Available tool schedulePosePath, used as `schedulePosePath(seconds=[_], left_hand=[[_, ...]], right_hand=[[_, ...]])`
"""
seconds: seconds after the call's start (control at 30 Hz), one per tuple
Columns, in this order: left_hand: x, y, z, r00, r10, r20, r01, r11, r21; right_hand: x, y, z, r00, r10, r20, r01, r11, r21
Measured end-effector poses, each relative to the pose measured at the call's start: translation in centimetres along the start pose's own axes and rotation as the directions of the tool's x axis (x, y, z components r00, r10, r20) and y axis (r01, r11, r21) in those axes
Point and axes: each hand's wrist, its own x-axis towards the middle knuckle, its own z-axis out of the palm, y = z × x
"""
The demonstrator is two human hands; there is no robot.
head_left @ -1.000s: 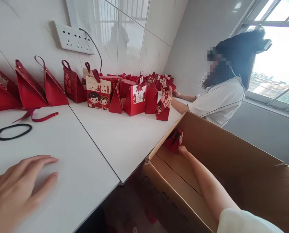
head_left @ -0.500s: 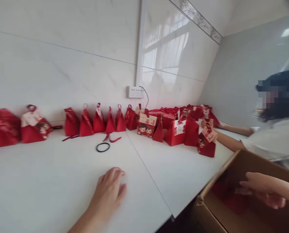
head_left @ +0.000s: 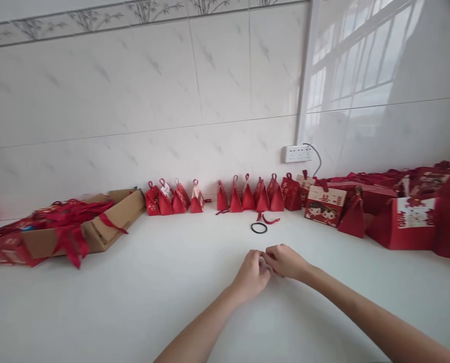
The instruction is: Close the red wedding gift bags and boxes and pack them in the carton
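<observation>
My left hand (head_left: 252, 275) and my right hand (head_left: 286, 261) meet over the white table (head_left: 142, 302), fingers curled and fingertips together. Whatever is pinched between them, if anything, is too small or hidden to make out. Just beyond them lies a black ring-shaped band (head_left: 259, 228), with a loose red ribbon (head_left: 269, 220) behind it. Farther back, several small red gift boxes with loop handles, such as this one (head_left: 247, 197), stand in a row along the wall. A larger box with a printed cartoon couple (head_left: 325, 206) stands to the right.
At the left is an open cardboard box (head_left: 96, 237) heaped with dark red ribbons (head_left: 73, 214), some hanging over its side. Many more red boxes (head_left: 380, 217) crowd the right side. A power strip (head_left: 298, 154) with a grey cable is fixed to the tiled wall.
The view has swung left, so the cardboard box on the right and the other person are out of sight. My right hand has left that box and come to my left hand.
</observation>
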Motion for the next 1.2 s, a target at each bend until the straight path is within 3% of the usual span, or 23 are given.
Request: schedulePosePath(seconds=[0.13, 0.23, 0.33, 0.5, 0.63, 0.73, 1.0, 1.1, 1.2], left_hand=[[-1.3, -5.5, -6.4, 0.97, -0.123, -0.211, 0.14, 0.988, 0.069], [-1.7, -9.6, -11.6, 0.903, -0.2, -0.381, 0.254, 0.962, 0.097], [-1.0, -13.4, -16.2, 0.801, -0.249, -0.544, 0.354, 0.93, 0.095], [2.2, -18.4, -21.4, 0.574, -0.265, -0.774, 0.473, 0.88, 0.05], [5.3, -21.0, -23.9, 0.421, -0.235, -0.876, 0.498, 0.867, 0.006], [7.6, -22.3, -25.3, 0.345, -0.215, -0.914, 0.497, 0.868, -0.016], [13.3, -23.4, -26.9, 0.264, -0.092, -0.96, 0.415, 0.909, 0.027], [14.6, -23.4, -27.1, 0.198, -0.097, -0.975, 0.403, 0.915, -0.009], [15.2, -23.3, -27.2, 0.171, -0.133, -0.976, 0.408, 0.912, -0.053]], right_hand=[[3.8, -1.4, 3.7, 1.0, 0.011, -0.018, -0.009, 0.996, 0.091], [5.4, -1.8, 4.9, 0.999, 0.025, -0.026, -0.021, 0.991, 0.132], [6.2, -2.2, 5.5, 0.998, 0.003, -0.059, 0.005, 0.99, 0.144], [6.0, -2.4, 6.2, 0.995, -0.047, -0.084, 0.058, 0.99, 0.128], [5.9, -2.2, 6.2, 0.997, -0.062, -0.049, 0.066, 0.994, 0.082], [6.2, -2.0, 6.1, 0.998, -0.06, -0.033, 0.063, 0.994, 0.089], [6.7, -1.7, 6.5, 0.994, -0.087, -0.07, 0.093, 0.992, 0.089], [6.8, -1.7, 6.5, 0.992, -0.095, -0.082, 0.102, 0.99, 0.095], [6.9, -1.7, 6.4, 0.992, -0.091, -0.091, 0.1, 0.989, 0.105]])
